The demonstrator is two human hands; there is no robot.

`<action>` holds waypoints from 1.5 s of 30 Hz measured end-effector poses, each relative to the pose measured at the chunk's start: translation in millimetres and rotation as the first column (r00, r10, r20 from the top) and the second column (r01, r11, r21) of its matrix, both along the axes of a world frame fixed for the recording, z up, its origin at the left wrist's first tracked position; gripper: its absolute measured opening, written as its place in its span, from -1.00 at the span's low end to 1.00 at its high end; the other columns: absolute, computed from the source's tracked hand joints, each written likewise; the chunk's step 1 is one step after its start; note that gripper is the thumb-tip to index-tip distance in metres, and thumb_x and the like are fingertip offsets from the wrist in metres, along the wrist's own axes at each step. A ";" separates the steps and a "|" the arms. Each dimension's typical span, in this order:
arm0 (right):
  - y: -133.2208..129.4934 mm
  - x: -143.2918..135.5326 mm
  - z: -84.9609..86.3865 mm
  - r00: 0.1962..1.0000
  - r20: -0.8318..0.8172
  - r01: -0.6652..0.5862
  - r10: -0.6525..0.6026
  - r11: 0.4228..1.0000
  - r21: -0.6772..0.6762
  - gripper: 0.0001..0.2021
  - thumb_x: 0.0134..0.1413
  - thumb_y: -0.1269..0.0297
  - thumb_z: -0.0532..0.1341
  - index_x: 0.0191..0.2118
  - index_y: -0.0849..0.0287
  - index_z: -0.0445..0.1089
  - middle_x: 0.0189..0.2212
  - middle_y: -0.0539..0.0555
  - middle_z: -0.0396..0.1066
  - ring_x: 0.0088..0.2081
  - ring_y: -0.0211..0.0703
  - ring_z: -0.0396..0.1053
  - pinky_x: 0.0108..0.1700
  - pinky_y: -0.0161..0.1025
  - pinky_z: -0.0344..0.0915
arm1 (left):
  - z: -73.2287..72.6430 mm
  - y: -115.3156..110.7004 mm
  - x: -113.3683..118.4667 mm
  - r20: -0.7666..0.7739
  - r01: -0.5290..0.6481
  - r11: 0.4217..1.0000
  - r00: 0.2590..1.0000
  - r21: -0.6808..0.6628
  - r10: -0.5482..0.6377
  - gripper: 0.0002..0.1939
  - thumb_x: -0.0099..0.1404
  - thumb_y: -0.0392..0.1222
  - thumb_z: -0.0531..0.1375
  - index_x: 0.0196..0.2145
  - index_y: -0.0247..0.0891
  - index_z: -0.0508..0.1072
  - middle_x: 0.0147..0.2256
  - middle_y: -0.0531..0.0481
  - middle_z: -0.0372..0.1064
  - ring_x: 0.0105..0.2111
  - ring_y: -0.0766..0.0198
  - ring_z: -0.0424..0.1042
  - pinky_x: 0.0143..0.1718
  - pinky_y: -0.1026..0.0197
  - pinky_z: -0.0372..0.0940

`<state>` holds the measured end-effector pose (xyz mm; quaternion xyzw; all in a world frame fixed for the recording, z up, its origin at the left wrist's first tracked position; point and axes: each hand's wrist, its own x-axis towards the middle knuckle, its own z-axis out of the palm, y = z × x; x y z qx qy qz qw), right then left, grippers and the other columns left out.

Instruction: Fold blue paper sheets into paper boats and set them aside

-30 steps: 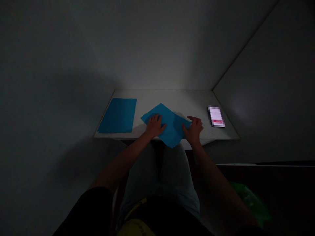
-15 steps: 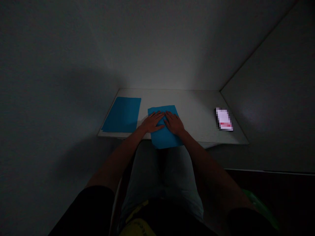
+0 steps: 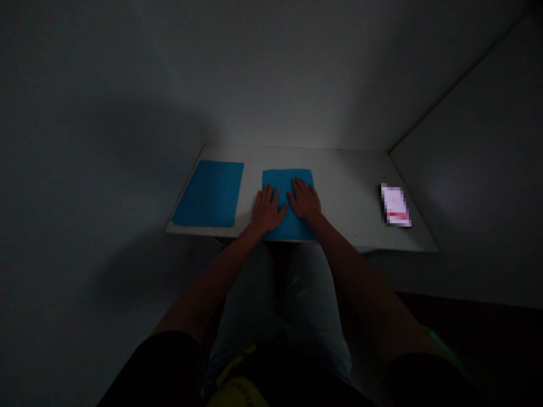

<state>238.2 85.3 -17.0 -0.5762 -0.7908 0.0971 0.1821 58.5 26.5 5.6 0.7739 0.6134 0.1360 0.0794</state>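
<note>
A blue sheet of paper [image 3: 292, 226] lies flat on the white table in front of me, its near edge close to the table's front edge. My left hand [image 3: 266, 210] rests flat over its left side, fingers stretched out and pointing away from me. On the right side of the same sheet lies my right hand [image 3: 305, 199], palm down with fingers spread. Neither hand grips anything. To the left, apart from my hands, is a stack of blue paper [image 3: 208, 194] with slightly uneven edges at its lower left corner.
The white table [image 3: 343, 192] stands against a wall [image 3: 271, 73], with another wall on the right. Toward the table's right end lies a phone-like device [image 3: 395, 204] with a lit, pixelated screen. Something green [image 3: 445, 347] shows dimly on the floor at the lower right.
The blue sheet has slid away from me and straightened; its near edge no longer hangs over my lap. My hands have moved apart, the left one nearer to me. The view has shifted slightly.
</note>
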 end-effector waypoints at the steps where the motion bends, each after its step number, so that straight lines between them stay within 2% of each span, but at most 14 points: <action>1: 0.4 3.0 1.8 1.000 0.030 0.006 -0.006 1.000 -0.006 -0.29 0.53 -0.04 -0.11 0.58 0.27 0.04 0.57 0.26 -0.02 0.57 0.18 -0.05 0.56 0.27 -0.14 | 0.7 -0.1 -3.5 -0.013 -0.002 1.000 1.000 -0.014 0.002 -0.15 0.56 0.21 -0.04 0.54 -0.48 0.03 0.57 -0.38 -0.15 0.59 -0.15 -0.24 0.58 -0.22 -0.23; 6: -1.3 28.8 11.5 0.979 0.185 0.093 -0.084 0.995 -0.038 -0.28 0.54 -0.08 -0.19 0.60 0.22 -0.03 0.59 0.21 -0.07 0.58 0.15 -0.08 0.57 0.28 -0.16 | 2.1 5.0 -13.2 -0.039 -0.065 0.997 0.997 -0.053 0.063 0.00 0.51 0.34 -0.05 0.55 -0.56 -0.06 0.58 -0.40 -0.22 0.60 -0.11 -0.30 0.59 -0.12 -0.31; 10: -14.2 54.6 15.0 0.962 0.248 0.127 -0.116 0.991 -0.032 -0.28 0.54 -0.05 -0.19 0.61 0.23 -0.07 0.59 0.22 -0.06 0.58 0.17 -0.08 0.57 0.29 -0.16 | 1.3 11.5 -11.3 -0.003 -0.156 0.983 0.988 -0.096 0.156 0.12 0.45 0.43 -0.01 0.54 -0.62 -0.12 0.57 -0.48 -0.29 0.60 -0.15 -0.33 0.59 -0.12 -0.35; 14: -34.7 72.5 13.6 0.973 0.232 0.019 -0.022 1.000 0.016 -0.32 0.54 -0.03 -0.14 0.61 0.07 -0.06 0.58 0.12 -0.02 0.57 0.15 -0.04 0.55 0.31 -0.12 | 8.5 14.7 -8.3 0.018 -0.242 0.959 0.969 -0.149 0.247 0.20 0.34 0.46 0.15 0.53 -0.56 -0.08 0.56 -0.52 -0.23 0.59 -0.25 -0.29 0.57 -0.16 -0.33; 17: -49.6 76.3 11.2 0.977 0.210 -0.030 0.023 0.999 0.029 -0.33 0.53 -0.09 -0.09 0.59 0.03 0.02 0.56 0.12 0.06 0.55 0.17 0.02 0.54 0.33 -0.08 | 19.1 14.8 -7.8 0.043 -0.298 0.937 0.950 -0.181 0.310 0.13 0.26 0.42 0.29 0.49 -0.40 0.05 0.51 -0.47 -0.05 0.53 -0.29 -0.09 0.51 -0.19 -0.14; 21: -62.3 71.2 10.3 0.981 0.194 -0.009 0.002 0.999 0.036 -0.29 0.51 -0.16 -0.07 0.57 0.10 0.08 0.55 0.17 0.06 0.54 0.19 0.05 0.53 0.32 -0.04 | 32.8 17.0 -5.3 0.060 -0.354 0.907 0.925 -0.229 0.376 -0.04 0.16 0.29 0.42 0.34 -0.26 0.28 0.40 -0.39 0.15 0.41 -0.29 0.14 0.39 -0.19 0.09; 25: -65.5 66.6 12.8 0.982 0.189 -0.003 -0.007 0.999 0.052 -0.29 0.51 -0.17 -0.07 0.57 0.08 0.08 0.55 0.16 0.08 0.53 0.18 0.07 0.52 0.30 -0.01 | 39.3 19.6 1.5 0.104 -0.313 0.898 0.927 -0.308 0.359 -0.49 0.31 0.06 0.36 0.14 -0.16 0.48 0.32 -0.29 0.25 0.35 -0.19 0.24 0.34 -0.15 0.18; 27: -65.6 66.4 14.0 0.982 0.190 -0.009 0.000 0.999 0.050 -0.29 0.51 -0.16 -0.07 0.57 0.08 0.07 0.55 0.17 0.08 0.53 0.18 0.07 0.52 0.29 0.00 | 40.0 20.1 5.1 0.130 -0.301 0.899 0.926 -0.319 0.356 -0.62 0.36 -0.01 0.32 0.08 -0.14 0.53 0.31 -0.28 0.26 0.35 -0.17 0.24 0.32 -0.15 0.20; 33: -63.8 67.6 12.7 0.987 0.161 -0.013 0.005 0.999 0.049 -0.27 0.50 -0.19 -0.09 0.56 0.12 0.10 0.55 0.19 0.07 0.53 0.18 0.07 0.51 0.28 0.00 | 46.2 29.8 4.3 0.226 -0.352 0.871 0.869 -0.343 0.441 -0.45 0.31 0.13 0.38 0.11 -0.26 0.49 0.28 -0.39 0.31 0.43 -0.23 0.14 0.38 -0.08 0.14; 36: -63.2 66.9 12.4 0.989 0.145 -0.014 0.008 0.999 0.044 -0.26 0.49 -0.22 -0.10 0.55 0.11 0.13 0.54 0.19 0.09 0.52 0.19 0.09 0.51 0.29 0.00 | 49.5 34.6 -4.8 0.306 -0.407 0.796 0.767 -0.448 0.564 -0.25 0.24 0.13 0.46 0.23 -0.32 0.38 0.32 -0.48 0.28 0.34 -0.24 0.31 0.27 -0.03 0.29; 38: -63.6 66.0 14.0 0.991 0.135 -0.009 0.003 0.999 0.041 -0.24 0.48 -0.25 -0.11 0.55 0.10 0.13 0.54 0.19 0.10 0.52 0.18 0.10 0.51 0.28 -0.01 | 48.1 34.4 -11.3 0.403 -0.367 0.782 0.701 -0.505 0.589 -0.17 0.24 0.03 0.48 0.31 -0.35 0.27 0.27 -0.48 0.36 0.22 -0.15 0.47 0.14 0.03 0.40; 40: -64.7 65.2 16.6 0.993 0.119 -0.003 -0.002 0.999 0.044 -0.22 0.48 -0.29 -0.12 0.55 0.08 0.12 0.54 0.18 0.10 0.53 0.16 0.09 0.52 0.26 -0.02 | 44.7 32.4 -17.4 0.478 -0.278 0.801 0.682 -0.530 0.553 -0.25 0.28 -0.10 0.45 0.31 -0.34 0.27 0.17 -0.39 0.49 0.11 -0.04 0.56 0.05 0.09 0.45; 42: -66.1 64.7 19.6 0.995 0.096 0.004 -0.009 0.999 0.050 -0.21 0.47 -0.32 -0.15 0.56 0.07 0.10 0.54 0.17 0.10 0.53 0.13 0.09 0.52 0.24 -0.01 | 42.7 31.1 -25.4 0.494 -0.216 0.819 0.706 -0.532 0.507 -0.43 0.34 -0.19 0.38 0.23 -0.31 0.36 0.09 -0.32 0.57 0.03 0.02 0.61 0.02 0.11 0.47; 45: -67.2 64.8 22.5 0.997 0.069 0.032 -0.037 0.997 0.063 -0.20 0.48 -0.32 -0.19 0.56 0.09 0.09 0.52 0.20 0.14 0.51 0.12 0.13 0.50 0.21 0.05 | 49.8 35.3 -49.7 0.439 -0.232 0.854 0.777 -0.466 0.451 -0.63 0.42 -0.20 0.29 0.14 -0.27 0.47 0.07 -0.27 0.60 -0.01 0.05 0.63 0.02 0.12 0.48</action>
